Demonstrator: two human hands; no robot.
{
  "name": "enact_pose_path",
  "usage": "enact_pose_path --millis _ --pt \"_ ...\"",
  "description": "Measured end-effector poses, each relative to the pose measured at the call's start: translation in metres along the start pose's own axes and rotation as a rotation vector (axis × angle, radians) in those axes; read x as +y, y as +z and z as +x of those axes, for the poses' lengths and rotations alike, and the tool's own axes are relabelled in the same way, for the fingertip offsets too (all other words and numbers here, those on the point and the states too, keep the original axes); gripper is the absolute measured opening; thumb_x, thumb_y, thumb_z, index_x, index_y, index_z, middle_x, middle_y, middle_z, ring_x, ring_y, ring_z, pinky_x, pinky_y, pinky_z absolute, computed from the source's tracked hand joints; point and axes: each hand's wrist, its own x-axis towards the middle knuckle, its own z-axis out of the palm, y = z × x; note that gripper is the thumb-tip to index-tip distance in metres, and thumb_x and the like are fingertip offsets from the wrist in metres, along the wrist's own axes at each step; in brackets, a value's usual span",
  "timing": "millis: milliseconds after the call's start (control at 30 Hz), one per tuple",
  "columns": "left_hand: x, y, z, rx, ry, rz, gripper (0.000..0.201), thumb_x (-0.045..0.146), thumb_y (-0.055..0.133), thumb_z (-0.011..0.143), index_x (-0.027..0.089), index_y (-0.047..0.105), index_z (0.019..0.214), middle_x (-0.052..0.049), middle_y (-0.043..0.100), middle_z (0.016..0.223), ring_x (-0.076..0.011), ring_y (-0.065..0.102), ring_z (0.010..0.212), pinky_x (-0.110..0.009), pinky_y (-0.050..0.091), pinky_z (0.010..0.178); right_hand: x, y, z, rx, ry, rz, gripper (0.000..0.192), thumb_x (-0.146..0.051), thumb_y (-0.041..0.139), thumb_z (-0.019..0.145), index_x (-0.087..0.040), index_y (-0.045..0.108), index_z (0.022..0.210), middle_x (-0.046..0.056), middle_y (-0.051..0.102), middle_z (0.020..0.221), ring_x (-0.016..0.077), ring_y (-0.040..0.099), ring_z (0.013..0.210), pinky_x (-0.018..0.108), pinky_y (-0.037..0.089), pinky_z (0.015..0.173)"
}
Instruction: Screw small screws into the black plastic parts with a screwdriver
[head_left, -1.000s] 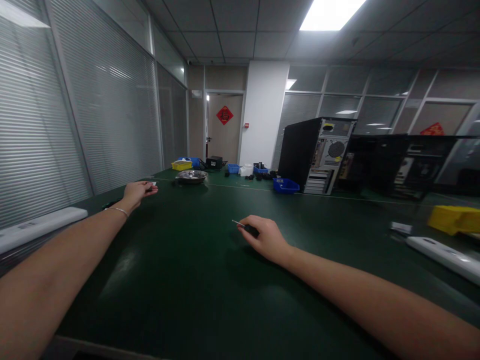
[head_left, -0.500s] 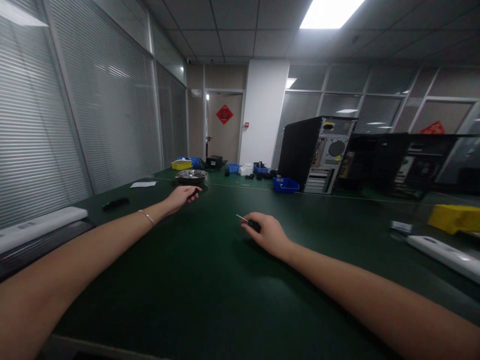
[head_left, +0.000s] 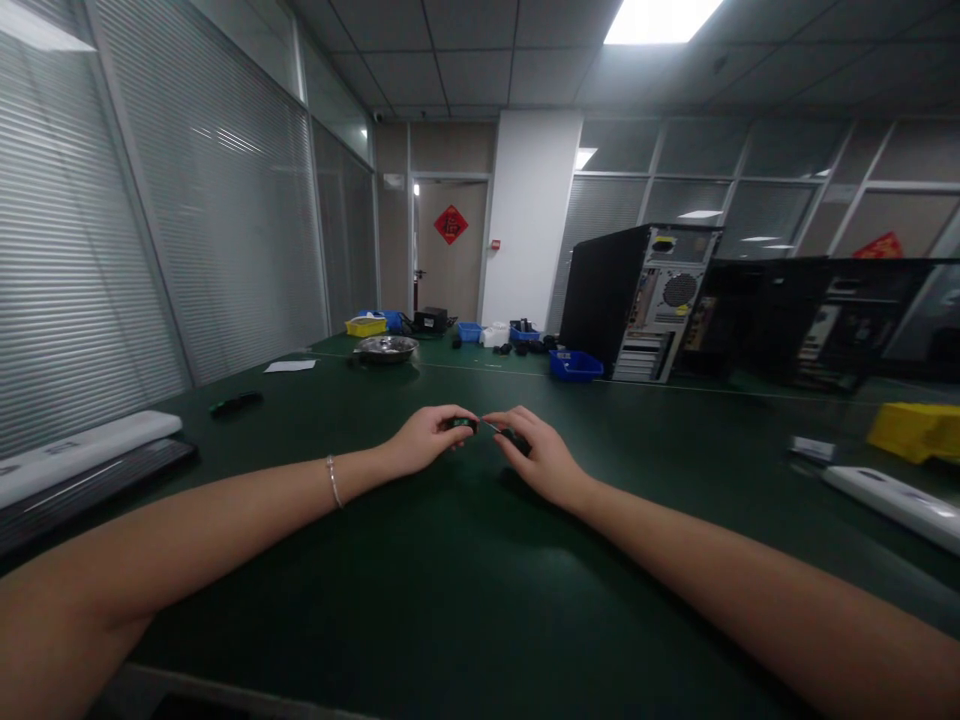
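Observation:
My left hand (head_left: 429,440) is closed around a small dark part (head_left: 464,425) with a greenish edge; what kind of part it is I cannot make out. Facing it, my right hand (head_left: 541,458) grips a screwdriver (head_left: 516,439) by its dark handle, the thin metal shaft pointing left. The shaft's tip is close to the small part, and whether they touch I cannot tell. Both hands are just above the green table (head_left: 420,590), with their fingertips nearly meeting.
At the back are a metal bowl (head_left: 385,347), a blue bin (head_left: 575,366) and a computer tower (head_left: 606,300). A dark green-black tool (head_left: 236,403) and a white strip (head_left: 90,452) lie left. On the right are a yellow bin (head_left: 911,430) and another white strip (head_left: 892,505).
My left hand has come right and towards me with the small part, from near the bowl to beside the screwdriver. My right hand has barely moved and still holds the screwdriver.

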Motion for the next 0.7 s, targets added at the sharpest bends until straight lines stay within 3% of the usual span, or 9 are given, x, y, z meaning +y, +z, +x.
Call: enact_pose_path --millis 167,533,700 --pt "-0.003 0.000 0.002 0.070 -0.008 -0.068 0.032 0.028 0.058 0.079 0.013 0.058 0.107 -0.006 0.062 0.090 -0.0146 0.059 0.073 -0.030 0.049 0.070 -0.001 -0.001 0.000 -0.023 -0.030 0.001 0.032 -0.020 0.050 0.086 -0.027 0.056 0.117 0.004 0.057 0.100 0.0168 0.056 0.089 0.030 0.045 0.079" --pt "0.008 0.001 -0.004 0.050 0.038 0.003 0.030 0.027 0.060 0.079 0.013 0.063 0.105 -0.007 0.066 0.091 -0.0165 0.061 0.077 -0.029 0.049 0.073 -0.005 -0.003 0.001 -0.054 -0.023 -0.010 0.032 -0.020 0.051 0.086 -0.027 0.059 0.116 0.005 0.059 0.098 0.0169 0.057 0.087 0.030 0.046 0.077" --pt "0.007 0.002 -0.003 0.037 0.003 -0.081 0.030 0.026 0.060 0.078 0.011 0.063 0.105 -0.007 0.067 0.086 -0.0158 0.062 0.075 -0.030 0.050 0.073 -0.005 -0.002 0.001 -0.051 -0.051 0.027 0.033 -0.019 0.051 0.086 -0.025 0.058 0.118 0.005 0.059 0.097 0.0169 0.057 0.087 0.030 0.046 0.078"
